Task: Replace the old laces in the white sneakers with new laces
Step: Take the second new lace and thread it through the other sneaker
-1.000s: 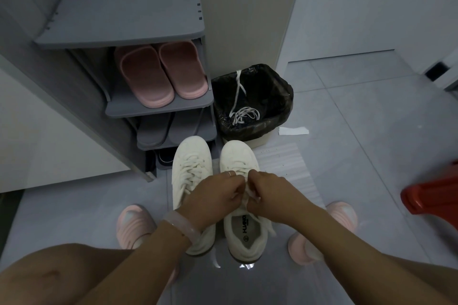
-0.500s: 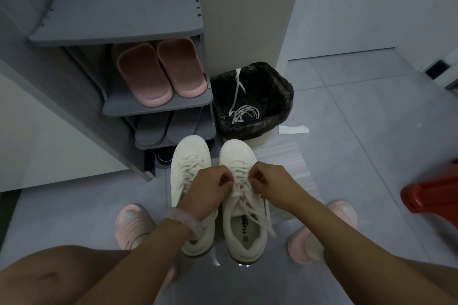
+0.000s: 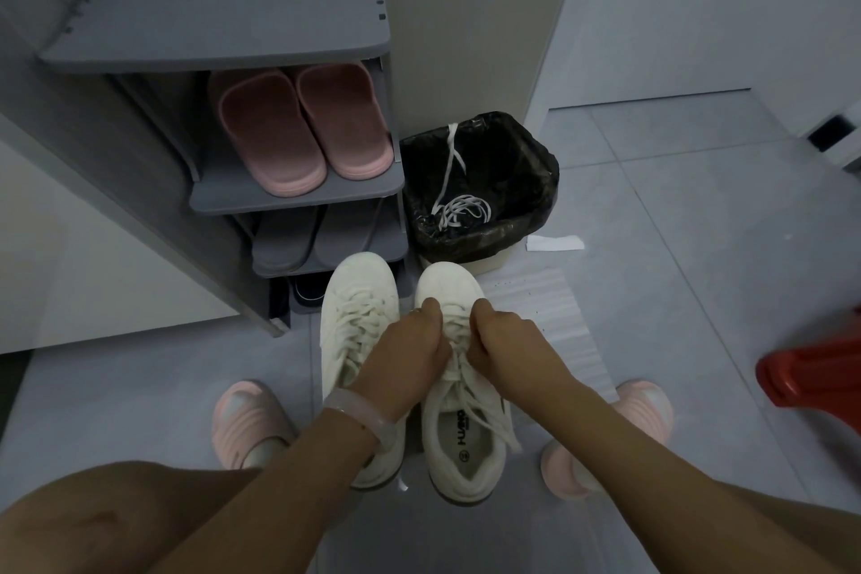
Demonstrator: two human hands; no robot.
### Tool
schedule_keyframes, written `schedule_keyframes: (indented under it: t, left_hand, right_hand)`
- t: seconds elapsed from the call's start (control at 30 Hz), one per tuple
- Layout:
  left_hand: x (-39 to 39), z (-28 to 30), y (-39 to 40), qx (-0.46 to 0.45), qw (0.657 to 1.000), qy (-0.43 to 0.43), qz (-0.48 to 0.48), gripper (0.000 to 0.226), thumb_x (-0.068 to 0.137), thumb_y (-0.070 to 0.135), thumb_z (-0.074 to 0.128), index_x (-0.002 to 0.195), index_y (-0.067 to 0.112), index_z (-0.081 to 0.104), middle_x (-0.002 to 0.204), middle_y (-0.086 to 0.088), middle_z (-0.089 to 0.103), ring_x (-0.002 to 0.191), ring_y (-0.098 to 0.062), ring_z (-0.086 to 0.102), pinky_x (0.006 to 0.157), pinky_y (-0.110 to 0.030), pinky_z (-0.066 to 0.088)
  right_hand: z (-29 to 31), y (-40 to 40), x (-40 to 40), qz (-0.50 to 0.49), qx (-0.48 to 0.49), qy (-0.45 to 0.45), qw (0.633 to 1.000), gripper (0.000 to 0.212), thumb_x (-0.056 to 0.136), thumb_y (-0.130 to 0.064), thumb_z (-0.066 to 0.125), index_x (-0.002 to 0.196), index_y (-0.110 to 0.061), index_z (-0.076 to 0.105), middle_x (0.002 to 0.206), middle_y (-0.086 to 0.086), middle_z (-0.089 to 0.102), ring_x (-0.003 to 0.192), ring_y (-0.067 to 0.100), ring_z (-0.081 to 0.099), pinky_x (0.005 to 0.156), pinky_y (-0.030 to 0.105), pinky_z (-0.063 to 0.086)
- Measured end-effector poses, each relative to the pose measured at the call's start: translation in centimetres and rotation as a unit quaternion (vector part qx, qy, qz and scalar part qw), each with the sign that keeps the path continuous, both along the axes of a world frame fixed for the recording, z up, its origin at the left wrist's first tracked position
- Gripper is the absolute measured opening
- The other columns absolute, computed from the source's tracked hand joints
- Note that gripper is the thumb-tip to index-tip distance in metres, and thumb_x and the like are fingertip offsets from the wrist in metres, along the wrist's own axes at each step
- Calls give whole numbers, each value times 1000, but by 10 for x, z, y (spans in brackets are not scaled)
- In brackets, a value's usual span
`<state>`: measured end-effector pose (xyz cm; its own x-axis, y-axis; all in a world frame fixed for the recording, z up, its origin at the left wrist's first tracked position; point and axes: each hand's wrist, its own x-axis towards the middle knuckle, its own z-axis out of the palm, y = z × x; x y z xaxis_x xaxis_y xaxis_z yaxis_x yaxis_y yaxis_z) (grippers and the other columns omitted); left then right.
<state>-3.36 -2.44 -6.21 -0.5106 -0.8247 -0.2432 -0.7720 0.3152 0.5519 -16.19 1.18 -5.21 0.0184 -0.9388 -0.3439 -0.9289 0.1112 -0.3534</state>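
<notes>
Two white sneakers stand side by side on the floor before the rack (image 3: 298,196). Both hands are down on the right sneaker (image 3: 461,392): the left hand (image 3: 410,354) and right hand (image 3: 501,343) each pinch its lace (image 3: 454,331) near the toe end. The left sneaker (image 3: 358,326) sits laced. Old laces (image 3: 461,210) lie in the bin (image 3: 536,172).

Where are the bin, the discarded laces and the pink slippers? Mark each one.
bin (image 3: 536,182): head view, on the black liner at its right rim.
discarded laces (image 3: 463,210): head view, on the white coil inside the bin.
pink slippers (image 3: 270,131): head view, on the left slipper's upper, on the shelf.
</notes>
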Motion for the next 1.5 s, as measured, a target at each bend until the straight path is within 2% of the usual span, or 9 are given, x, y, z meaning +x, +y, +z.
schedule_keyframes:
  t: [0.17,0.27,0.4,0.57,0.7,0.83,1.13,1.37,1.5]
  left_hand:
    - [6,2,-3,33,998,45,9,10,97,14,39,93,7,46,89,-17,62,80,-29,59,71,-38,44]
    - [12,1,-8,77,991,96,51,12,94,9,43,88,7,53,84,-17,63,77,-29,60,73,-41,49]
    - [9,-4,-5,44,997,66,25,9,90,8,50,92,1,56,93,-14,59,87,-25,55,75,-33,42]
    - [3,-7,-4,6,1000,23,6,17,95,13,42,101,1,53,102,-12,54,93,-22,51,68,-22,29]
    - [-1,-10,-2,-30,999,-21,-9,19,98,12,33,104,0,46,106,-15,55,93,-26,55,74,-27,36]
    - [-2,-9,-3,-16,1000,-8,18,18,99,12,32,105,-1,43,96,-19,61,83,-32,60,70,-37,43]
    - [8,-6,-10,56,994,80,51,8,95,11,42,88,12,46,80,-5,57,76,-20,55,72,-37,45]
    - [-5,-12,-6,-54,998,0,11,15,96,9,37,103,2,49,115,-13,47,99,-23,50,78,-24,32]
    - [-10,-16,-6,-51,998,-9,46,17,97,6,33,107,-2,44,113,-18,51,95,-26,54,77,-27,39]
  right_hand:
    - [2,2,-12,-35,-12,-101,994,10,94,-14,42,88,-7,44,72,9,55,63,26,53,57,35,42]
    - [0,1,-21,-124,20,-212,969,8,92,-11,48,89,-7,54,74,8,64,60,18,62,61,30,53]
    - [-4,-2,-18,-69,39,-126,989,6,89,-17,54,91,-11,55,84,2,58,75,19,56,66,29,47]
    - [-5,-6,-6,-3,-2,-26,1000,12,93,-16,43,82,-12,40,82,3,45,71,20,45,62,29,35]
    - [-9,-7,-2,31,-22,20,999,14,93,-13,39,81,-13,32,77,1,37,68,20,40,53,30,26]
    - [-12,-6,-3,16,-31,19,999,12,92,-13,39,85,-13,29,65,-5,27,55,17,34,45,23,20]
    - [-6,-8,-14,-87,-9,-105,991,13,91,-21,50,95,-9,54,84,7,63,75,23,59,68,35,49]
    - [-13,-13,1,-17,-34,29,999,8,95,-14,37,88,-12,38,80,4,45,67,21,44,52,27,30]
    - [-15,-12,2,-22,-33,35,999,11,94,-10,35,89,-14,28,81,6,46,66,22,41,45,23,19]
